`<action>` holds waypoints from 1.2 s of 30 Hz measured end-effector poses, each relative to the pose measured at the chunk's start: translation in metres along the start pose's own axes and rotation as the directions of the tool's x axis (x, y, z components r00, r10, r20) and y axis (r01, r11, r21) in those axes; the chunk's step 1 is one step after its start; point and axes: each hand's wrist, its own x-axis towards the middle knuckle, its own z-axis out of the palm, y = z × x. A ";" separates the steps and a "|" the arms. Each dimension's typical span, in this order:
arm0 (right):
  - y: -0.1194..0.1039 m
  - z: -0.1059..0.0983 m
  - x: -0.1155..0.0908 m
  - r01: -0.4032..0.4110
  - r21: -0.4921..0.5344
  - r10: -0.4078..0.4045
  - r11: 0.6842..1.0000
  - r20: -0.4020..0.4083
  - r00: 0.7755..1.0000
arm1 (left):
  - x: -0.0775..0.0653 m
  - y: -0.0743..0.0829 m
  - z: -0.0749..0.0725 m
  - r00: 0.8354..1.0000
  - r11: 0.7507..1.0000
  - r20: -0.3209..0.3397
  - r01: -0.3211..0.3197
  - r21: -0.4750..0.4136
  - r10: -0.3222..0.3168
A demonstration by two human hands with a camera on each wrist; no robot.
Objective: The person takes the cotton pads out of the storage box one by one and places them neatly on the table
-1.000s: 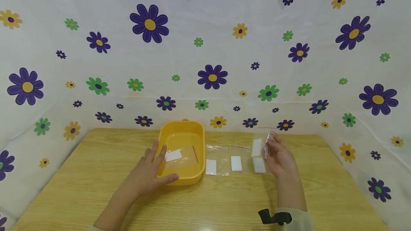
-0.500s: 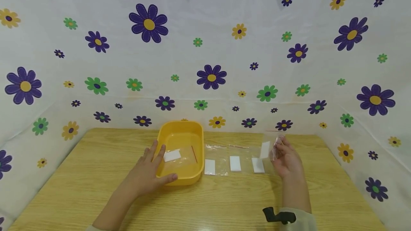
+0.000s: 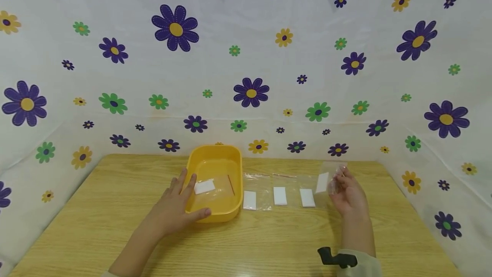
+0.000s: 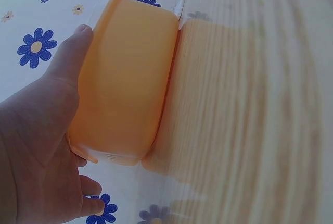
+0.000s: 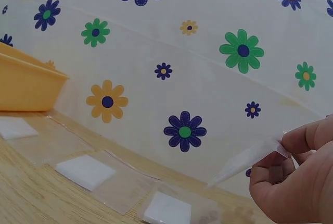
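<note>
My left hand (image 3: 171, 208) rests at the near left corner of a yellow plastic tub (image 3: 215, 216), fingers spread over the left rim and thumb along the front. Inside the tub lies a clear zip bag (image 3: 221, 185) with a white rectangular piece (image 3: 204, 186). At the right, my right hand (image 3: 349, 193) pinches the right edge of another clear zip bag (image 3: 331, 168), which also has a white piece (image 3: 322, 182) in it. The right wrist view shows this bag (image 5: 247, 159) edge-on, tilted between thumb and fingers, above the table.
Three more clear zip bags, each with a white piece, lie in a row right of the tub: the left bag (image 3: 263, 191), the middle bag (image 3: 291, 187) and the right bag (image 3: 306, 181). A flower-patterned cloth (image 3: 215, 72) surrounds the back and sides of the wooden table (image 3: 246, 247).
My right hand has moved right with its zip bag, away from above the rightmost bag in the row. The left hand and the tub have stayed in place.
</note>
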 end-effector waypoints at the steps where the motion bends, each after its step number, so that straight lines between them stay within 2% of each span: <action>1: -0.001 -0.002 0.000 -0.001 -0.002 0.001 1.000 0.005 1.000 | 0.000 0.000 0.000 1.000 1.000 0.000 0.000 0.003 0.000; 12: -0.014 -0.021 0.001 -0.014 0.052 0.017 0.999 -0.067 0.998 | -0.001 0.000 0.000 1.000 1.000 -0.001 -0.011 -0.002 0.011; 15: -0.016 -0.026 0.001 -0.022 0.026 0.024 0.999 -0.086 0.996 | -0.002 0.002 -0.002 1.000 1.000 0.006 -0.006 -0.002 0.006; 21: -0.018 -0.033 0.002 -0.017 -0.088 0.006 0.996 -0.120 0.993 | -0.002 0.005 -0.003 1.000 1.000 0.007 -0.004 -0.010 0.004; 28: -0.018 -0.040 0.006 -0.029 -0.087 0.018 0.996 -0.124 0.992 | -0.002 0.004 -0.002 1.000 1.000 0.007 0.004 -0.002 -0.004; 31: -0.016 -0.043 0.008 -0.008 -0.171 -0.012 0.985 -0.114 0.993 | -0.002 0.003 -0.002 1.000 1.000 0.008 0.004 -0.001 -0.004; 33: -0.013 -0.044 0.009 0.029 -0.261 -0.063 0.965 -0.123 0.990 | -0.002 0.002 -0.001 1.000 1.000 0.008 0.003 0.001 -0.003; 34: -0.012 -0.045 0.009 0.044 -0.307 -0.087 0.951 -0.128 0.988 | -0.002 0.002 -0.001 1.000 1.000 0.009 0.004 0.000 -0.004; 36: -0.010 -0.045 0.011 0.072 -0.426 -0.142 0.902 -0.135 0.981 | -0.001 0.002 0.000 1.000 1.000 0.007 0.005 0.001 -0.005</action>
